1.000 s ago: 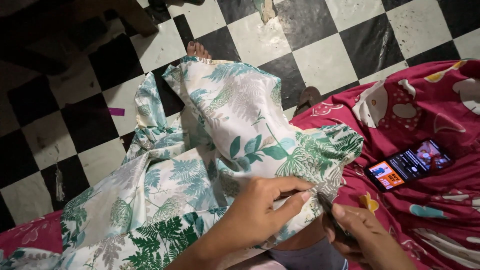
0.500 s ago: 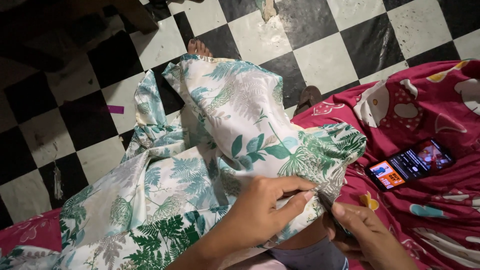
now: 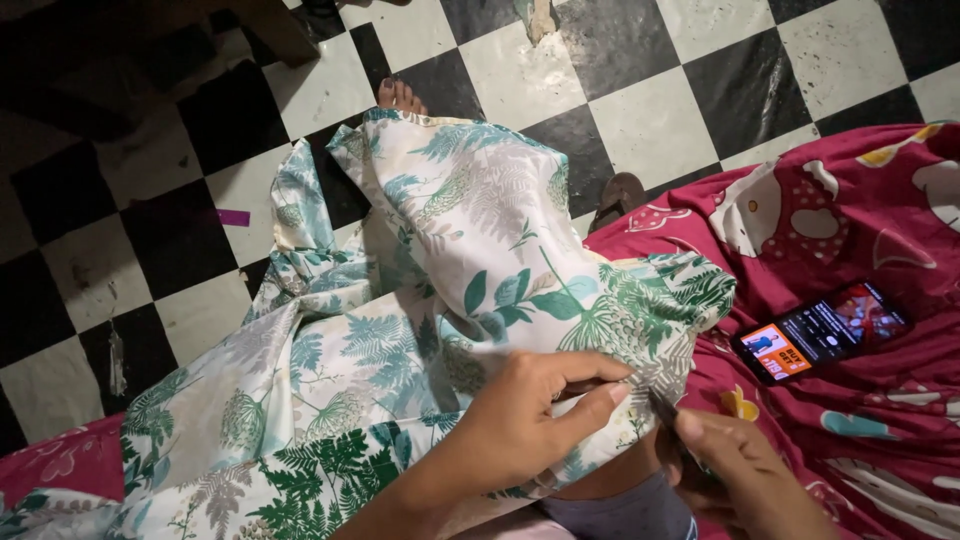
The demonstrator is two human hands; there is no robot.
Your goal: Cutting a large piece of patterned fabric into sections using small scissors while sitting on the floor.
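Surroundings: lit phone (image 3: 822, 331) on red patterned bedsheet (image 3: 850, 230); checkered floor (image 3: 650, 90); bare toes (image 3: 400, 96) past the cloth.
Leaf-print fabric (image 3: 470, 260): draped over the lap.
Left hand (image 3: 535, 420): pinching the fabric's edge.
Right hand (image 3: 735, 475): clenched around a thin dark tool (image 3: 663, 408), tip at the cloth.

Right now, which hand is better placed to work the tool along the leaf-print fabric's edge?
Probably the right hand: it pinches a thin dark tool whose tip sits at the leaf-print fabric edge. The left hand is busy pinching that fabric on the lap, beside the tip.
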